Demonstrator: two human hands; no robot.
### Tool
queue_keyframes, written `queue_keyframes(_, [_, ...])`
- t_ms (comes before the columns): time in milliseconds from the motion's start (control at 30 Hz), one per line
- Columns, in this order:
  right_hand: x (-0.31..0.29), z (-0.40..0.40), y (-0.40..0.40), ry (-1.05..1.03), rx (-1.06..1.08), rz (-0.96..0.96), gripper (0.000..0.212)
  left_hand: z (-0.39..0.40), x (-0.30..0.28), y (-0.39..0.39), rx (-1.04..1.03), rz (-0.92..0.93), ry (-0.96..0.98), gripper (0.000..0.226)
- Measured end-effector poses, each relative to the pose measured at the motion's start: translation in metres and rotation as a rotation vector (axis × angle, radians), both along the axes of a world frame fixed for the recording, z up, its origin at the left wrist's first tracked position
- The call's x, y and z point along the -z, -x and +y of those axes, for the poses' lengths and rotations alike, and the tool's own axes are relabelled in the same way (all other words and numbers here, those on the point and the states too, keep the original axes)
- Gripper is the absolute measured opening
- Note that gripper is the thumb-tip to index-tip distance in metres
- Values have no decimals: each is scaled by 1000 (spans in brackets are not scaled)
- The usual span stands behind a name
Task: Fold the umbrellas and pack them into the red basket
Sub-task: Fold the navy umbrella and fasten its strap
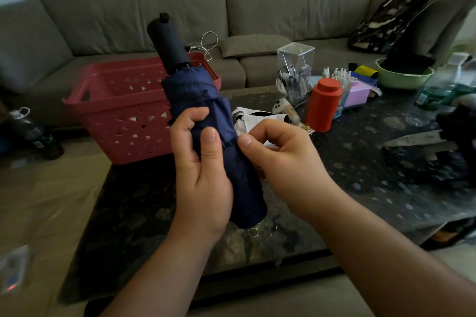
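I hold a folded navy umbrella [219, 121] upright over the dark table, its black handle [168, 41] pointing up and away. My left hand [202, 162] grips the rolled canopy around its middle, thumb on the front. My right hand [278, 152] pinches the fabric at the canopy's right side, fingers curled. The red basket [123, 108] with triangular holes stands behind the umbrella at the table's far left corner; what lies in it is hidden. A black-and-white folded umbrella [257, 117] lies on the table behind my right hand, partly hidden.
On the dark speckled table [360, 162] stand a red canister [323, 105], a clear pen holder [295, 72], a pink box and a green bowl [404, 74]. A grey sofa [257, 13] runs behind. A dark bottle [33, 134] sits on the floor at left.
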State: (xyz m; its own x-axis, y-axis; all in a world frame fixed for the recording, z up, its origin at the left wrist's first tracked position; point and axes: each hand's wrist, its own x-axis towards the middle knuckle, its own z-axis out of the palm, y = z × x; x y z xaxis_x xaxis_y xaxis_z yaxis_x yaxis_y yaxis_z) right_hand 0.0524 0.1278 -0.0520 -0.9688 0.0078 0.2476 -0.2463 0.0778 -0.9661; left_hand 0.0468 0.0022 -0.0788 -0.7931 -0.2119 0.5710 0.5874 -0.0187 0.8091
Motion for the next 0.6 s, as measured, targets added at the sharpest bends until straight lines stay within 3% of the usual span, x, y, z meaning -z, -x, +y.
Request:
queue_keyframes(133, [-1,0,-1,101,-10,-33,25,2,2,0,30,-3,-34,26])
queue_keyframes(333, [7,-14,0,516,-165,-414,29,6,2,0,106,-63,-100,19])
queue_keyframes(433, [13,-16,4,477,-169,-455,24,2,2,5,132,-107,-102,30])
queue_keyframes(533, [16,-12,4,401,-240,-518,58,-6,-3,13,190,-140,-158,47])
queue_keyframes(600, [18,-8,4,407,-331,-581,62,-11,-6,17,237,-165,-192,51])
